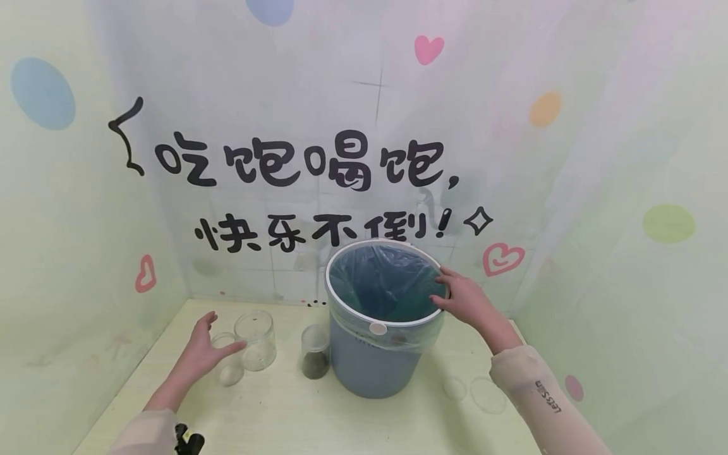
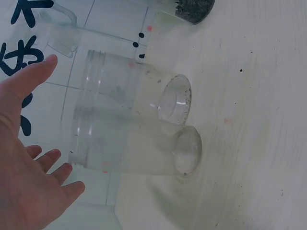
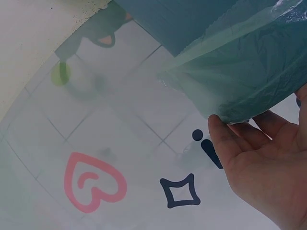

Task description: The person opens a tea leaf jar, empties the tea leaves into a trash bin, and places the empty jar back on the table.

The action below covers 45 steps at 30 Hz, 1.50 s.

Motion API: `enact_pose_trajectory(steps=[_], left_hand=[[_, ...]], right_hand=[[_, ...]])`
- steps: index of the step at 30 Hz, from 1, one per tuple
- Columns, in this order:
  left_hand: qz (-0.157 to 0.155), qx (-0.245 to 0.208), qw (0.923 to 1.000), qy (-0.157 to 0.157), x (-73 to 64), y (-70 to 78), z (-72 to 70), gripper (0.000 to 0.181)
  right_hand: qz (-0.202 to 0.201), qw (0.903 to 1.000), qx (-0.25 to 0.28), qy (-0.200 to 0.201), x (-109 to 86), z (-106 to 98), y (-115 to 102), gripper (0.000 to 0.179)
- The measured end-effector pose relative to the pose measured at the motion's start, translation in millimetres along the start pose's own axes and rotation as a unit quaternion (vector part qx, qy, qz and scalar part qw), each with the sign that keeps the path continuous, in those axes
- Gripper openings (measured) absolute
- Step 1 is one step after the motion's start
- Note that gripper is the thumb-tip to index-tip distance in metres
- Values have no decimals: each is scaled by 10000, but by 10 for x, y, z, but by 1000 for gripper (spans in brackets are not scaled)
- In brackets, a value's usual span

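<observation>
My left hand (image 1: 201,351), fingers spread and thumb apart, is beside two clear cylindrical jars on the table. One clear jar (image 1: 263,344) stands to its right; the other jar (image 1: 230,375) is partly hidden behind the hand. In the left wrist view the palm faces the mouths of both jars, with a gap between. My right hand (image 1: 469,300) holds the right side of a blue-grey trash bin (image 1: 370,370) at its white rim. Its fingers lie against the translucent bin liner (image 3: 240,72), which folds over the rim. The thumb is mostly cut off in the right wrist view.
A small clear jar with dark contents (image 1: 315,360) stands just left of the bin. Two thin translucent rounds, a smaller one (image 1: 455,387) and a larger one (image 1: 488,395), lie to the bin's right. A printed curtain (image 1: 341,88) surrounds the table behind and at both sides.
</observation>
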<state>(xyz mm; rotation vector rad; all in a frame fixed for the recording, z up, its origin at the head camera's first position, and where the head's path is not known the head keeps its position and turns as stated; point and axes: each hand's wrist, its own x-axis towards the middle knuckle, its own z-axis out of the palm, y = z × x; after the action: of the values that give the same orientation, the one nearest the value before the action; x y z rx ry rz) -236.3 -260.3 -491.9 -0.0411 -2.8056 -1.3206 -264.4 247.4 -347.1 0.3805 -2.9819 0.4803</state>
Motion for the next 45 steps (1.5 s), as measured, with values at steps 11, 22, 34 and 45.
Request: enact_pose_trajectory(steps=[11, 22, 34, 45], left_hand=[[383, 36, 9991, 161, 73, 256, 68, 106], [486, -40, 9988, 106, 74, 425, 213, 100], [609, -239, 9978, 95, 59, 497, 401, 92], [658, -285, 9974, -7, 100, 582, 499, 91]], right_hand=[[16, 10000, 61, -26, 9, -4, 8, 49], [58, 9999, 86, -27, 4, 9, -2, 49], [43, 10000, 81, 3, 23, 19, 8, 49], [25, 10000, 54, 19, 48, -8, -1, 48]])
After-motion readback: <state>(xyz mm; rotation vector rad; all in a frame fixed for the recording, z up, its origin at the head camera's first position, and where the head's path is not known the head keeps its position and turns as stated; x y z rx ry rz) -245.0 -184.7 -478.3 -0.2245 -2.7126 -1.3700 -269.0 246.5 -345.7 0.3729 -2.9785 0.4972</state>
